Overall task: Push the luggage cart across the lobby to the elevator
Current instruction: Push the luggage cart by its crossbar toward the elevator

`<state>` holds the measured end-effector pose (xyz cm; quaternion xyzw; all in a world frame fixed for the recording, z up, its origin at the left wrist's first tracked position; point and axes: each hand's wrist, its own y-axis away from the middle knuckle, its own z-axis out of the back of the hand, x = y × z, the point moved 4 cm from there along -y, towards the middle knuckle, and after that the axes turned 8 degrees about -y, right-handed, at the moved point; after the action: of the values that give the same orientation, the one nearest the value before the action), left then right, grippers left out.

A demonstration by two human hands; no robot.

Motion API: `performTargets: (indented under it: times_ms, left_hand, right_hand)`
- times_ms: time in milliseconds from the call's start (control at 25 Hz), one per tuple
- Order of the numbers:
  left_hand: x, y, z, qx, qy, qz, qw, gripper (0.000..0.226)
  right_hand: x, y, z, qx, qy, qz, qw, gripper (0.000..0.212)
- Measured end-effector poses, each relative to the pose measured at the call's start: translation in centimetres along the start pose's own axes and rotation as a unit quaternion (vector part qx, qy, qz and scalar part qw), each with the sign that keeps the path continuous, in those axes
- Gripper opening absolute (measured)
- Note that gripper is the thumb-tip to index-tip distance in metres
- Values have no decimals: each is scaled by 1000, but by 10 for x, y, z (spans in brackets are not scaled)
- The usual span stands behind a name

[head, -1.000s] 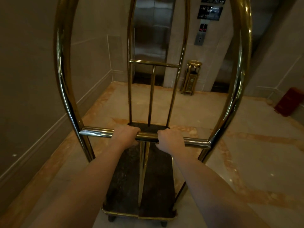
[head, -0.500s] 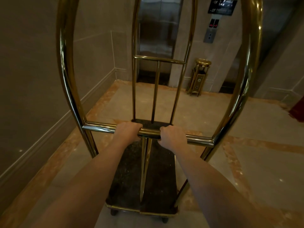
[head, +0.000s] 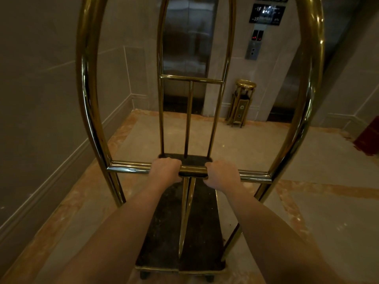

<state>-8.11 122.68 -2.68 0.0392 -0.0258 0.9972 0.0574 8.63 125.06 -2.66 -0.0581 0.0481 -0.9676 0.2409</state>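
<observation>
As before, both hands [head: 165, 171] [head: 223, 174] clamped on the luggage cart [head: 131, 168] handle, elevator [head: 187, 35] nearer.

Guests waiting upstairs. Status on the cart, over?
Left hand and right hand shut on cart handle bar. Cart deck empty. Elevator doors ahead, closed. Floor between clear.

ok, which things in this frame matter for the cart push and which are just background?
Relevant:
- luggage cart, empty deck
- handle bar, gripped by left hand and right hand
- elevator door, closed, straight ahead
- call button panel

Background:
- brass ashtray stand between the two doors
- floor sign
- red object, far right
</observation>
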Motion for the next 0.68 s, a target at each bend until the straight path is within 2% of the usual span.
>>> performTargets:
  times_ms: [240,680]
  left_hand:
    - [20,-77,-7,-8,2,-8,1000,20]
    - [52,-231,-13,11,-25,11,1000,21]
  right_hand:
    - [-31,-76,-10,14,-30,-35,999,13]
    - [-89,-223,-23,-8,-3,-20,1000,14]
